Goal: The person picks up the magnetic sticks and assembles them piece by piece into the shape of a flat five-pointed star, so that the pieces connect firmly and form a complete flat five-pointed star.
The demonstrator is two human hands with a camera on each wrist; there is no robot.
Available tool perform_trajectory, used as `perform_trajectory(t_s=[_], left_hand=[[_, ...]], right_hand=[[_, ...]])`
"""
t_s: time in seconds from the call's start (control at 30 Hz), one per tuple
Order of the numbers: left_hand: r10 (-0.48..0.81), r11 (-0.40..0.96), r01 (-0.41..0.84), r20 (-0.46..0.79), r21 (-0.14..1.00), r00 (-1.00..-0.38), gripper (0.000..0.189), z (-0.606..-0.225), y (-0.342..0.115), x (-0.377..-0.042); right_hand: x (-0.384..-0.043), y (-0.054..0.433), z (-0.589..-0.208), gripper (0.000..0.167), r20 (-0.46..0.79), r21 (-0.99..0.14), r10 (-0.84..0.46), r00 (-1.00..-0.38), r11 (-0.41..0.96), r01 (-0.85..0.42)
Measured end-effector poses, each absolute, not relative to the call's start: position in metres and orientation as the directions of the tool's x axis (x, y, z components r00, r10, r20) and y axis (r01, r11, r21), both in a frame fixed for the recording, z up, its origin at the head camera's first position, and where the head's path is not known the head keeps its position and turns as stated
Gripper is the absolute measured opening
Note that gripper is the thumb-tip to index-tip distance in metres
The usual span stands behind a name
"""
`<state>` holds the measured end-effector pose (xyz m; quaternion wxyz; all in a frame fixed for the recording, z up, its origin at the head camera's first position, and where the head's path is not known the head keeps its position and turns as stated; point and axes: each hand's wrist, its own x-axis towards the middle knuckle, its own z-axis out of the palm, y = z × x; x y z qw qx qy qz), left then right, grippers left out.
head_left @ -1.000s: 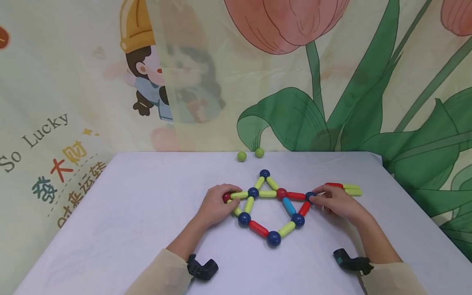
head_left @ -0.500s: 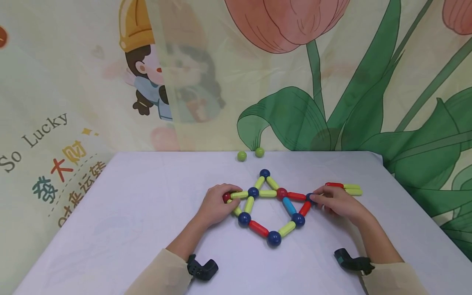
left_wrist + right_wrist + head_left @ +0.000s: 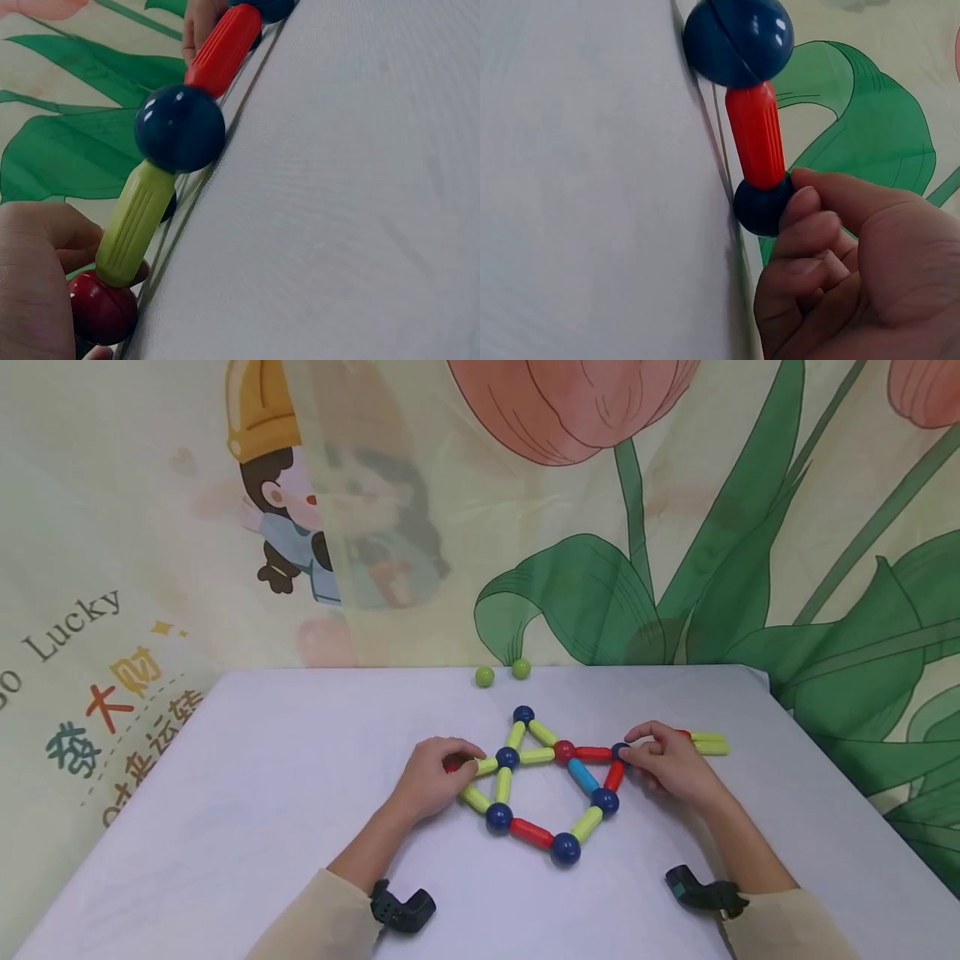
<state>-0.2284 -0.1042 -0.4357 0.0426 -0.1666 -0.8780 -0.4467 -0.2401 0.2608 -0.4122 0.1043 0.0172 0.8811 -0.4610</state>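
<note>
A flat frame of magnetic rods and balls lies on the table, its blue balls (image 3: 566, 849) linked by yellow-green rods (image 3: 537, 756), red rods (image 3: 532, 833) and one blue rod (image 3: 582, 777). At its left end my left hand (image 3: 435, 777) grips a red ball (image 3: 103, 307), mostly covered by the fingers in the head view. My right hand (image 3: 675, 764) pinches the small blue ball (image 3: 763, 206) at the right end between thumb and fingertips. A red rod (image 3: 755, 136) joins that ball to a larger blue one (image 3: 739, 37).
Two loose green balls (image 3: 484, 677) sit near the table's back edge. Behind my right hand lie spare yellow-green rods (image 3: 710, 748) and a partly hidden red one. A printed cloth backdrop (image 3: 405, 527) rises behind the white table (image 3: 300, 718).
The frame has turned slightly counterclockwise: its right end has gone farther back, its left end nearer. Both hands have moved along with it, still holding the end balls. The head view has shifted a little.
</note>
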Motion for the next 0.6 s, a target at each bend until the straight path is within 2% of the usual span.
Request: perform_trajectory(t_s=[0.17,0.37,0.6], left_hand=[[0.330,0.484,0.341,0.193,0.806,-0.924,0.021,-0.4348,-0.1053,-0.2269],[0.355,0.461,0.337,0.177,0.821,-0.918,0.022,-0.4323,-0.1054,-0.2263],[0.355,0.448,0.321,0.163,0.834,-0.921,0.021,-0.4340,-0.1037,-0.2265]], right_hand=[[-0.2415,0.2578,-0.4139,0.042,-0.202,-0.833,-0.071,-0.977,0.538,0.133],[-0.2423,0.2539,-0.4148,0.036,-0.182,-0.798,-0.082,-0.980,0.595,0.098],[-0.2381,0.2517,-0.4148,0.042,-0.194,-0.755,-0.164,-0.967,0.654,0.040]])
